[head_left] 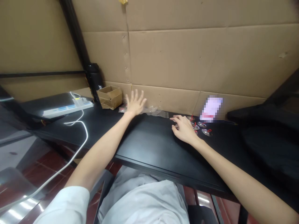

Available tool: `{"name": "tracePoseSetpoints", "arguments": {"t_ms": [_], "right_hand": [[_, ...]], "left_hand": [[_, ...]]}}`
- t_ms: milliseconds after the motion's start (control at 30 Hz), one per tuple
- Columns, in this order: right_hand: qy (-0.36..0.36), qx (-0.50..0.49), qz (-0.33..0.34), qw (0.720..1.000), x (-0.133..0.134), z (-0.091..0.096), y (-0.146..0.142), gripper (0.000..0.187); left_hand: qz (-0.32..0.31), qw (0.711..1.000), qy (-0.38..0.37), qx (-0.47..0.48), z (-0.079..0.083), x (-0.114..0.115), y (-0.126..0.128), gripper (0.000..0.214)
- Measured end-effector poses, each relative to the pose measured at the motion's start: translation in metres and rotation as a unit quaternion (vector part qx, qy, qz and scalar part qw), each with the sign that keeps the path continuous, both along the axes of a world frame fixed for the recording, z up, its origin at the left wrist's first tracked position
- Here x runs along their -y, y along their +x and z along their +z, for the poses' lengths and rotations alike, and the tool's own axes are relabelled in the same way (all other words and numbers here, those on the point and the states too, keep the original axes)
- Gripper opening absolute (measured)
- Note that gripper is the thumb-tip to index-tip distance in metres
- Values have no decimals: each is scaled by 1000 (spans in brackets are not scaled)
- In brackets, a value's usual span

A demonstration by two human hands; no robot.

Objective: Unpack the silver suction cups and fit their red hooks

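Observation:
Fingers spread wide, my left hand (135, 104) is over clear plastic bags (153, 110) along the back of the black table. Nothing shows in its grasp. My right hand (184, 128) reaches over several small, round, shiny discs with red loops, its fingers apart and slightly bent. It covers part of this group, so whether it touches any is hard to see. One disc with a red loop (207, 132) lies in plain sight to the right of the hand.
A small open cardboard box (109, 97) stands left of my left hand, beside a black bottle (95, 79). Farther left is a white power strip (68, 109) with a cable (86, 132) hanging off the table. A blurred-out phone-like screen (211, 108) leans at the back right, near a black bag (271, 140).

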State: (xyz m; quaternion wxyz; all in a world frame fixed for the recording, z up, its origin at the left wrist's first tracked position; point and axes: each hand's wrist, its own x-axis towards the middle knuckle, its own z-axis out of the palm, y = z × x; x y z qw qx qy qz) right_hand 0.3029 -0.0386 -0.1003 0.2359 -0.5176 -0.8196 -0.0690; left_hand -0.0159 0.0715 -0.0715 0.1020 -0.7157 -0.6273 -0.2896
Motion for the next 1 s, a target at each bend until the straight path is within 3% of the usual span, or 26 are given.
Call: {"name": "tracePoseSetpoints", "arguments": {"t_ms": [67, 133, 200, 267, 367, 500, 800, 1000], "right_hand": [[-18, 52, -60, 997, -1, 2, 5, 48], [-61, 94, -107, 988, -1, 1, 8, 51], [-91, 118, -134, 980, -2, -1, 9, 54], [-92, 122, -148, 977, -3, -3, 8, 56], [-76, 108, -148, 980, -5, -5, 7, 63], [-127, 116, -139, 975, -9, -5, 9, 65], [-154, 138, -141, 968, -10, -2, 10, 67], [-161, 141, -139, 967, -9, -1, 10, 67]], "left_hand": [[63, 996, 14, 63, 6, -2, -27, 76], [108, 985, -40, 125, 5, -6, -50, 73], [77, 985, -110, 107, -4, -11, -64, 59], [41, 985, -159, 60, -16, -17, -69, 69], [48, 981, -186, 4, -29, -22, -67, 97], [69, 971, -227, -6, -29, -23, -64, 94], [121, 988, -96, 31, -22, -10, -65, 55], [120, 987, -40, 101, -18, -3, -66, 46]]}}
